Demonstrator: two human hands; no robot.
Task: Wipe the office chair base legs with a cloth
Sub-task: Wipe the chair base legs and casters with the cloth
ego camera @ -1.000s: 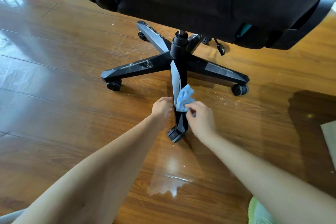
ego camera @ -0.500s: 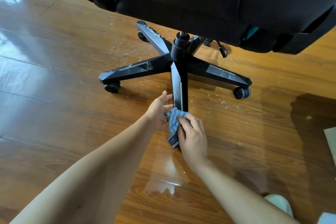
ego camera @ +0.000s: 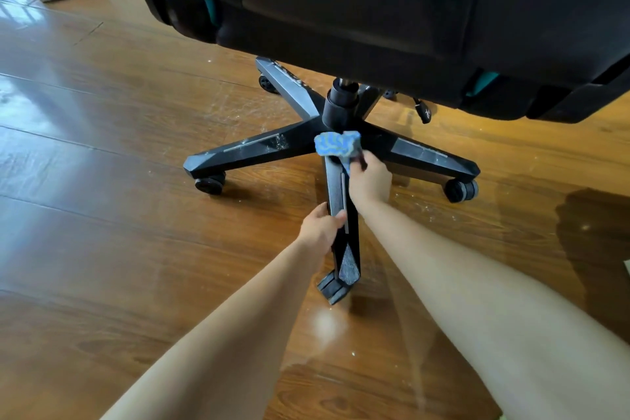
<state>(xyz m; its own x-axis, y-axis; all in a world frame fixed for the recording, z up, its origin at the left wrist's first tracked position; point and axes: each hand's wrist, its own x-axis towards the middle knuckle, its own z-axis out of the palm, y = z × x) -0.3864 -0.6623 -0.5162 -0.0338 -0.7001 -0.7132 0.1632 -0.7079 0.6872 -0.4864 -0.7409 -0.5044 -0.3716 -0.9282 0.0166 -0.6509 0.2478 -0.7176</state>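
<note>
Head view, the only one: the chair base (ego camera: pixel 341 119) sits in the middle of the frame under the dark seat (ego camera: pixel 375 3), its legs fanning out over the wooden floor (ego camera: pixel 102 215). The near leg (ego camera: pixel 342 225) runs almost straight down the frame from the hub to its caster near lower centre, so its long axis points toward the person. The right hand (ego camera: pixel 371 181) is clamped on the blue cloth (ego camera: pixel 337 145), pressed at the top of that leg, right where it meets the hub. The left hand (ego camera: pixel 322 227) is wrapped around the same leg lower in the frame, fingers curled on its left edge, apparently steadying it. The hands are apart, right one farther up. Any coming stroke would likely follow the leg down the frame. Pale dust shows on the left leg (ego camera: pixel 252 150) and right leg (ego camera: pixel 419 150).
</note>
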